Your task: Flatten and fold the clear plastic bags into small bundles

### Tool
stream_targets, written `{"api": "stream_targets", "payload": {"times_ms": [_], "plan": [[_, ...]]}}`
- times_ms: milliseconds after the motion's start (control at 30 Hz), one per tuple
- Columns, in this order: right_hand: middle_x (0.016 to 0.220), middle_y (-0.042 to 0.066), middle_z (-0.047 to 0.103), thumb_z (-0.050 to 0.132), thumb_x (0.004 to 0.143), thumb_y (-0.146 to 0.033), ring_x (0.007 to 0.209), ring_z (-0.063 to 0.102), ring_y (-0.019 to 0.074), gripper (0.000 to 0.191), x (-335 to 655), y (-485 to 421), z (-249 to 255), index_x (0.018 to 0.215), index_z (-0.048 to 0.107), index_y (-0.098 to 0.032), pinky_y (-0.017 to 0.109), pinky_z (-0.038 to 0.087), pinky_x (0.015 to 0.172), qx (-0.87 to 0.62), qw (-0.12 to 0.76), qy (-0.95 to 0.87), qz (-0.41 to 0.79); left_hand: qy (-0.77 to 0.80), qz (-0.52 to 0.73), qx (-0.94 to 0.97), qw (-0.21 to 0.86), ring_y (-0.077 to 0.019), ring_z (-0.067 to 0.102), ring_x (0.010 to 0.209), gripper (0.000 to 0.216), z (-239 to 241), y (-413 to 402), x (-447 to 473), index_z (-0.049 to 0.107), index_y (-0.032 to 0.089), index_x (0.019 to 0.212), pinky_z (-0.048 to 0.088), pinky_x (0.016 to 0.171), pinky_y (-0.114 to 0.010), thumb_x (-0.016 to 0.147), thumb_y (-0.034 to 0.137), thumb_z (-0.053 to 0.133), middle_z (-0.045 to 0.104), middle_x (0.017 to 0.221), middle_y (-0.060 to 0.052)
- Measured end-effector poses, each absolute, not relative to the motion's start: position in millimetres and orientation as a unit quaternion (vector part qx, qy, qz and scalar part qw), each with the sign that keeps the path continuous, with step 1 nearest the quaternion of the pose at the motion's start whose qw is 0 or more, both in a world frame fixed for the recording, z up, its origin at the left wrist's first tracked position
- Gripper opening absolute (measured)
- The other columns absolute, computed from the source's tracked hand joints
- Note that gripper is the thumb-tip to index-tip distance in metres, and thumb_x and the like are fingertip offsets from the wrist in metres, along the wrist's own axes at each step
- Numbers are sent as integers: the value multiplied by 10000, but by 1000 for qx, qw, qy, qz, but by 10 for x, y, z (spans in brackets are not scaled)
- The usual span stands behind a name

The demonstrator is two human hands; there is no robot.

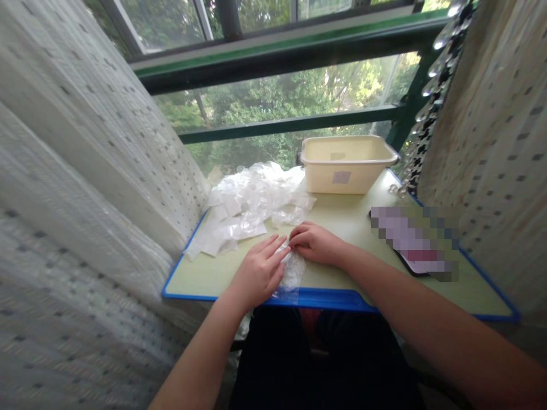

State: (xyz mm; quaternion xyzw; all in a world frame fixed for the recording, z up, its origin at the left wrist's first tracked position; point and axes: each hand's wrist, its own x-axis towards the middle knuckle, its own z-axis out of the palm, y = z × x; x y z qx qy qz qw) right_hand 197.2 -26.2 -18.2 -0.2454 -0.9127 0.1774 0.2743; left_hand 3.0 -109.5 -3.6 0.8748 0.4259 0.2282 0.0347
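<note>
As the open left hand (261, 266) seemingly steadies clear plastic (294, 273), the right hand (311, 243) pinches its twelve-o'clock edge, likely needing delicacy next.

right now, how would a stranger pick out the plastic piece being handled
Find the blue-edged table. At its near edge, by the left hand and right hand, lies a crinkled clear plastic piece. It lies apart from the pale plastic heap farther back and overlaps the blue edging.
</note>
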Motion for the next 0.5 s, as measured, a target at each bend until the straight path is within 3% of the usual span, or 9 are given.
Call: {"api": "stream_targets", "payload": {"times_ms": [167, 500], "plan": [[860, 61, 644, 558, 738, -109, 825, 551, 162, 188, 1975, -264, -159, 825, 707, -182, 300, 442, 815, -248, 261, -914, 187, 447, 160, 879, 47, -265, 360, 1261, 369, -24, -1199, -69, 556, 166, 1179, 330, 1034, -449, 871, 335, 445, 471, 1318, -102], [868, 59, 633, 562, 740, -110, 834, 558, 161, 189, 1981, -256, -125, 826, 711, -190, 311, 434, 839, -253, 246, -913, 207, 443, 152, 877, 108, -234, 330, 1284, 376, -69, -1144, -219, 516, 219, 1233, 312, 1050, -442, 881, 320, 432, 435, 1351, -53]]}}
